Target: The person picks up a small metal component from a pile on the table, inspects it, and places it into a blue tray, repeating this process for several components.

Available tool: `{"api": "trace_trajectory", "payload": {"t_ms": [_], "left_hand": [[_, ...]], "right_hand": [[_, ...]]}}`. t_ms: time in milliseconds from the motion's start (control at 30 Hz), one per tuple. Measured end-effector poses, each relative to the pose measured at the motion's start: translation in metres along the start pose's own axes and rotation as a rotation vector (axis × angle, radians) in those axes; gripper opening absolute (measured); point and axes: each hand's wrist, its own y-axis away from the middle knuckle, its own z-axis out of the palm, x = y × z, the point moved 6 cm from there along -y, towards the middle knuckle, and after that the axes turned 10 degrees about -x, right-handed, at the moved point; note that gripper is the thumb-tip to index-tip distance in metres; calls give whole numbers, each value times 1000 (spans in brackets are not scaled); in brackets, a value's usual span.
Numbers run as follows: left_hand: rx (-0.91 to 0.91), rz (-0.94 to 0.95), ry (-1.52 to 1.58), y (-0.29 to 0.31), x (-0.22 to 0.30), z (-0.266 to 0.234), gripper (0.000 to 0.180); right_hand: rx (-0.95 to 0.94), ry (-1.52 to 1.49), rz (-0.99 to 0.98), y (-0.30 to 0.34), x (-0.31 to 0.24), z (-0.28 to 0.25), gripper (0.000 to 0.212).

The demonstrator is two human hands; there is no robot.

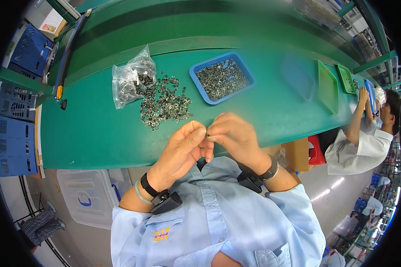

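Observation:
My left hand and my right hand meet at the near edge of the green table. Between their fingertips is a small dark metal part, mostly covered by the thumbs and forefingers. Both hands are closed in a pinch on it. Beyond my left hand lies a loose pile of small black and silver metal parts. A blue tray filled with similar small parts stands past my right hand. Left of the pile, a clear plastic bag lies on its side with more parts inside.
A green tray and a smaller green tray stand at the right. Farther right a co-worker sits at the same table. Blue crates are stacked at the left. A lidded clear box is below the table edge.

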Motion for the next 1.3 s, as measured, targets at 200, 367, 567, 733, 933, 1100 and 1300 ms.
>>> {"api": "trace_trajectory", "payload": {"t_ms": [200,367,567,733,933,1100,1300], "left_hand": [[44,14,-117,0,0,0,20],[179,31,-199,4,6,-8,19],[232,-32,-242,23,8,-26,15],[265,-13,-172,33,11,-38,12],[221,-22,-115,29,13,-39,12],[241,-21,-105,28,13,-40,14],[234,-13,-104,15,17,-33,18]], "right_hand": [[46,61,-37,2,1,1,13],[116,223,22,-10,0,-17,10],[146,567,61,-43,43,-60,10],[-89,843,-52,-64,29,-17,14],[-295,935,-110,-76,35,23,16],[-263,761,-126,-72,34,18,16],[-173,426,-158,-47,9,12,25]]}}
